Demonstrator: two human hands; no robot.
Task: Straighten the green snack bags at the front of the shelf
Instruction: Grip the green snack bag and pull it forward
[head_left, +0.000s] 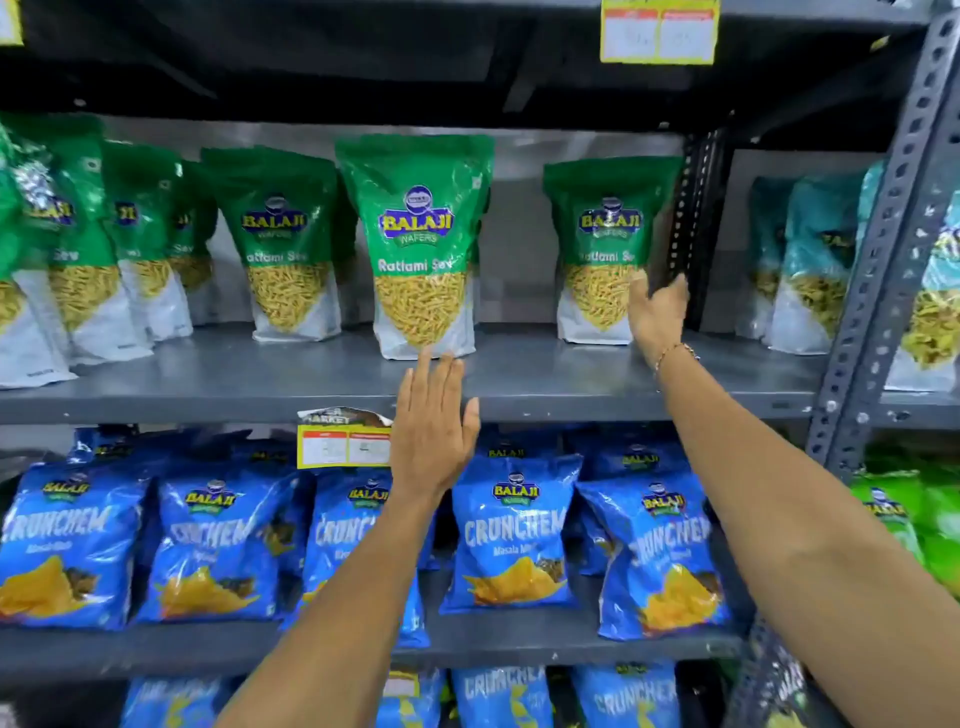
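Several green Ratlami Sev snack bags stand upright on the grey middle shelf (519, 374). The middle green bag (418, 244) stands furthest forward. Another green bag (283, 244) is to its left, further back. The right green bag (602, 244) stands near the shelf post. My left hand (431, 421) is flat and open just below the middle bag's bottom edge, holding nothing. Beside the right bag's right edge, my right hand (657, 317) has its fingers spread; whether it touches the bag I cannot tell.
More green bags (88, 249) crowd the shelf's left end. Blue Crunchem bags (511, 530) fill the shelf below. A yellow price tag (343, 441) hangs on the shelf edge. A perforated metal post (883, 249) stands right, with teal bags (815, 260) beyond it.
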